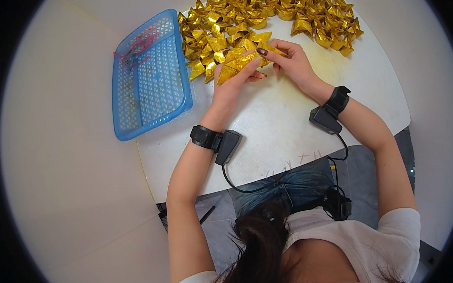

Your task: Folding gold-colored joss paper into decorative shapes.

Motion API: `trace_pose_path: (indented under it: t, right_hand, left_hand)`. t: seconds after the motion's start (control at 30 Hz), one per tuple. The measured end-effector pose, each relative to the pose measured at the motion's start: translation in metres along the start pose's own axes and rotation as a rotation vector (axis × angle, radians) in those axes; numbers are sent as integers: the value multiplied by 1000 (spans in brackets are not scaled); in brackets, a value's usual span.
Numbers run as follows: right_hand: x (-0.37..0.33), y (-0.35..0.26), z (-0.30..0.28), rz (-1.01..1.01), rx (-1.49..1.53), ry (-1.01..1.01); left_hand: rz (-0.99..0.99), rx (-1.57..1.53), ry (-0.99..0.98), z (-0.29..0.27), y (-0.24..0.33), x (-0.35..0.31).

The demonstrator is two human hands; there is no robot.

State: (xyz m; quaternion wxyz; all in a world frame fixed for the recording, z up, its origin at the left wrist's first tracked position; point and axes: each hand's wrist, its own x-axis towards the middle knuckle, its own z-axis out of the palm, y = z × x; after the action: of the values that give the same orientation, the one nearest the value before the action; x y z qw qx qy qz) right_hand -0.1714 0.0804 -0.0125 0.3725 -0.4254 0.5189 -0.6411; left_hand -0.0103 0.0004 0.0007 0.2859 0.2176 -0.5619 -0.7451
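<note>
Between my two hands is a folded piece of shiny gold foil paper, held above the white table. My left hand grips its near left part, thumb on top and fingers underneath. At the right end of the paper, the thumb and fingers of my right hand pinch it. Its underside is hidden by my fingers. Just beyond lies a large pile of folded gold paper ingots with pointed ends, spreading along the far side of the table.
A blue perforated plastic basket stands on the left, with small reddish things at its far end. The white table has a curved right edge. Black wrist straps with small boxes trail cables toward my lap. A pale wall rises at left.
</note>
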Motion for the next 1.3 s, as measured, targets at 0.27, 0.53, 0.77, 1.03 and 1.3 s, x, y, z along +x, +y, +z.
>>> trace_pose_path:
  t: [0.27, 0.53, 0.77, 1.03, 1.3]
  right_hand:
    - [1, -3, 0, -1, -35, -42]
    - [0, -2, 1, -15, -7, -49]
    - [0, -3, 4, 96, 116, 22]
    - [3, 5, -2, 72, 52, -37]
    - [-2, -1, -4, 116, 149, 16]
  left_hand:
    - [1, -9, 20, 2, 1, 2]
    - [0, -1, 37, 2, 0, 2]
    - [-40, -13, 48, 1, 1, 2]
    - [-62, -18, 47, 0, 1, 2]
    - [-72, -21, 41, -2, -1, 4]
